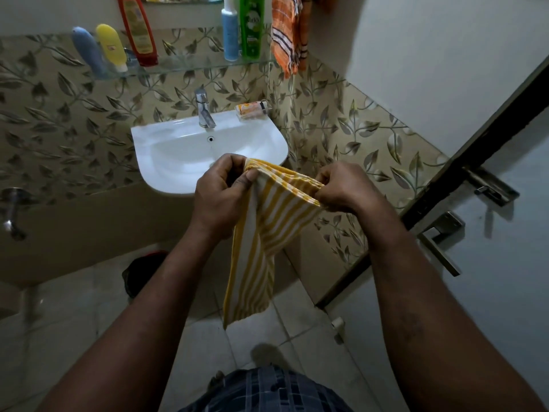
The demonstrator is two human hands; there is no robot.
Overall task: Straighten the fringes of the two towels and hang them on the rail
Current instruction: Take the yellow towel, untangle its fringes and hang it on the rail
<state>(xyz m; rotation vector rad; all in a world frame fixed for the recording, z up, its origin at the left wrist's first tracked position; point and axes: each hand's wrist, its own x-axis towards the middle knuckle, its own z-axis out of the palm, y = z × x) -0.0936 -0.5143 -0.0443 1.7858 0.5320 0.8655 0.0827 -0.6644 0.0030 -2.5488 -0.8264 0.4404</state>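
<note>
A yellow and white striped towel [261,239] hangs down in front of me, just ahead of the sink. My left hand [219,193] pinches its top edge at the left end. My right hand [341,188] grips the same edge at the right end, so the edge stretches between both hands. The towel's lower end dangles above the floor tiles. An orange checked towel [286,34] with a fringe at its bottom hangs high on the wall at the top, right of the glass shelf. The rail itself is hidden at the top edge.
A white sink [166,173] with a chrome tap [205,110] stands ahead. A soap packet [252,110] lies on its rim. A glass shelf [184,65] carries several bottles. A door with a metal handle [439,242] and latch stands at the right.
</note>
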